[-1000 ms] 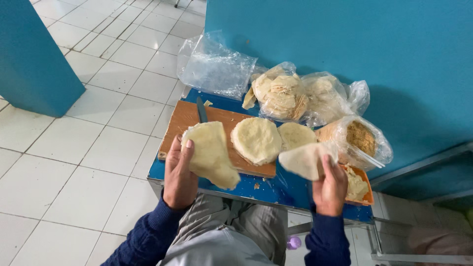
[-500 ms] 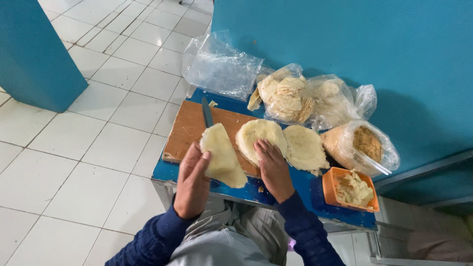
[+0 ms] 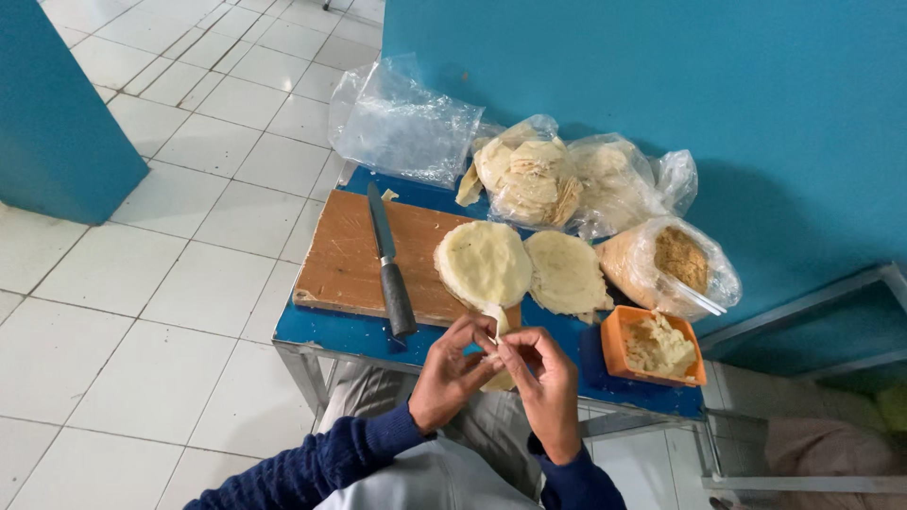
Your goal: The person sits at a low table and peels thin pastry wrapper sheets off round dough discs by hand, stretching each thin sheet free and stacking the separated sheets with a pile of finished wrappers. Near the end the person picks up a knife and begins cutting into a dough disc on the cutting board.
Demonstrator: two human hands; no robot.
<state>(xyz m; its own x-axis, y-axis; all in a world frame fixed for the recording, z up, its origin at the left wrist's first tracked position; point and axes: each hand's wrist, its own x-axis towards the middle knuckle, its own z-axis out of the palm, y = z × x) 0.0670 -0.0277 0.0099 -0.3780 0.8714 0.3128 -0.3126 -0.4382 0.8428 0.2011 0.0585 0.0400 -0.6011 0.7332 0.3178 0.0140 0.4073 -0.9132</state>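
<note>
At the lower centre of the frame, the left hand (image 3: 452,373) and right hand (image 3: 541,378) meet over the near edge of the small blue table (image 3: 378,338), both pinching one thin, pale, folded dough sheet (image 3: 498,351) between fingertips and thumbs. Just above them a stack of round pale dough sheets (image 3: 484,262) overlaps the right end of the brown wooden cutting board (image 3: 345,255), with a second round (image 3: 565,272) beside it. A dark-handled knife (image 3: 389,260) lies lengthwise on the board. To the right sits an orange square tub of crumbly filling (image 3: 654,345). Clear plastic bags of stacked wrappers (image 3: 529,175) line the teal wall in the upper centre.
</note>
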